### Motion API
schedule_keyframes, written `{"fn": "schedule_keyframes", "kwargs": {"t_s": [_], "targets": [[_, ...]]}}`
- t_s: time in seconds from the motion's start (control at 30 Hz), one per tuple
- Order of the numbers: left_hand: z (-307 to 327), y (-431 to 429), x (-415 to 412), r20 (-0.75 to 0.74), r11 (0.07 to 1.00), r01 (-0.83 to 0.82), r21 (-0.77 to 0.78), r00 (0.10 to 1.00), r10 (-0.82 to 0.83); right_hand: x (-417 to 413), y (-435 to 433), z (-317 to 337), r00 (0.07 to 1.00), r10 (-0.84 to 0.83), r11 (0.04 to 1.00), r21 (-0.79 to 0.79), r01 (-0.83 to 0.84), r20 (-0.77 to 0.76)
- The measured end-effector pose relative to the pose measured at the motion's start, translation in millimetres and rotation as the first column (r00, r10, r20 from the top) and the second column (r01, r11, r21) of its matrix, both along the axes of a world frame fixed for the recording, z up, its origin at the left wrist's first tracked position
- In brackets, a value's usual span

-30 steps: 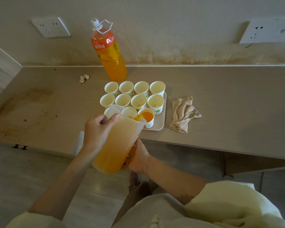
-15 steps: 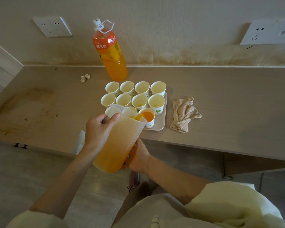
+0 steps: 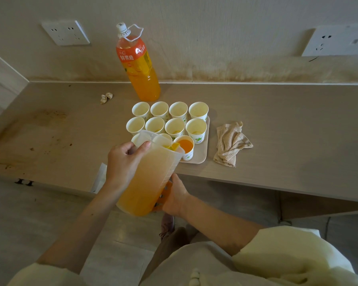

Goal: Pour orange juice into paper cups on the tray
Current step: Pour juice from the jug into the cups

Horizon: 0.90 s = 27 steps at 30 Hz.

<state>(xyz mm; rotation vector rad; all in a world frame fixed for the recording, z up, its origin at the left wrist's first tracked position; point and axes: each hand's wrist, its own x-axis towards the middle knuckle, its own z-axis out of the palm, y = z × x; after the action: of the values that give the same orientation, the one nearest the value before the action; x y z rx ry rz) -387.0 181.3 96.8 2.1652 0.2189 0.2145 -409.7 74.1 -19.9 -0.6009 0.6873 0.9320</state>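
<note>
Your left hand (image 3: 123, 164) grasps the upper wall of the clear pitcher (image 3: 149, 176), thumb at the rim. Your right hand (image 3: 175, 198) wraps around the orange handle (image 3: 163, 195) near the base. The pitcher is tilted, spout over the front-row cup (image 3: 186, 146), which holds orange juice. The other paper cups (image 3: 196, 129) stand in rows on the tray (image 3: 203, 155) on the counter (image 3: 287, 131). The juice bottle (image 3: 137, 65) stands upright behind the tray. A cloth (image 3: 230, 141) lies just right of it.
</note>
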Motion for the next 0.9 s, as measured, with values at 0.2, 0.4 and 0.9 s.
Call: {"fn": "schedule_keyframes", "kwargs": {"t_s": [0.2,0.4,0.9], "targets": [[-0.7,0.8,0.5,-0.003,1.000,0.006,-0.009,1.000,-0.006,0.4,-0.6,-0.8,1.000,0.004,1.000,0.018,-0.004,-0.001],[0.5,0.5,-0.5,-0.005,1.000,0.006,-0.002,1.000,-0.006,0.0,-0.8,0.9,1.000,0.009,1.000,0.011,-0.009,-0.003],[0.8,1.0,3.4,0.010,0.999,0.017,0.029,1.000,-0.017,1.1,2.0,0.5,1.000,0.013,1.000,0.002,-0.013,0.014]]}}
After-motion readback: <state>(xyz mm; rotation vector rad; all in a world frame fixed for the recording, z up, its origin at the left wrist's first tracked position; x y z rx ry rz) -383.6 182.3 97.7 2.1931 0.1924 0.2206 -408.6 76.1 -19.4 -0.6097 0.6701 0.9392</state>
